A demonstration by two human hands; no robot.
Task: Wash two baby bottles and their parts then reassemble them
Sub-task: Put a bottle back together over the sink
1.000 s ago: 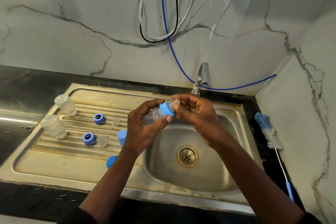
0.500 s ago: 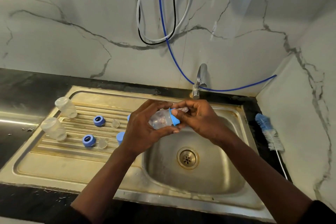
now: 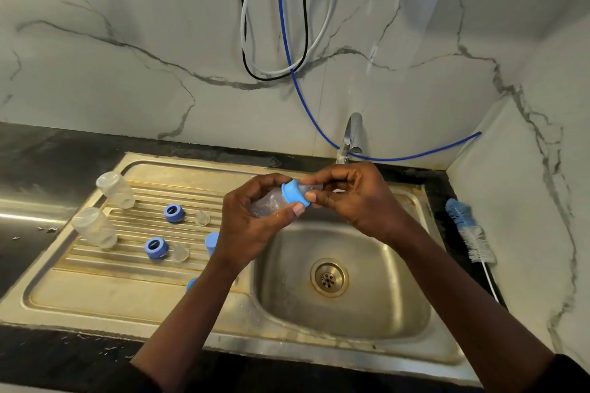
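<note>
Levelled since 1 second ago, when its neck tilted toward 1 o'clock, the bottle (image 3: 266, 202) now lies almost flat above the 11 o'clock edge of the sink (image 3: 383, 265). Head view: the left hand (image 3: 245, 223) wraps the clear body, thumb beneath. The right hand (image 3: 357, 198) pinches the blue collar (image 3: 295, 196) with thumb and fingertips. The long axis runs 9 to 3 o'clock, neck toward the right hand, so the coming twist likely falls to that hand while the left braces.

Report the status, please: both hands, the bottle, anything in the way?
Left hand grips clear baby bottle; right hand pinches its teat end, by blue ring. Held over sink basin. Spare bottles, rings on drainboard, apart from hands.
</note>
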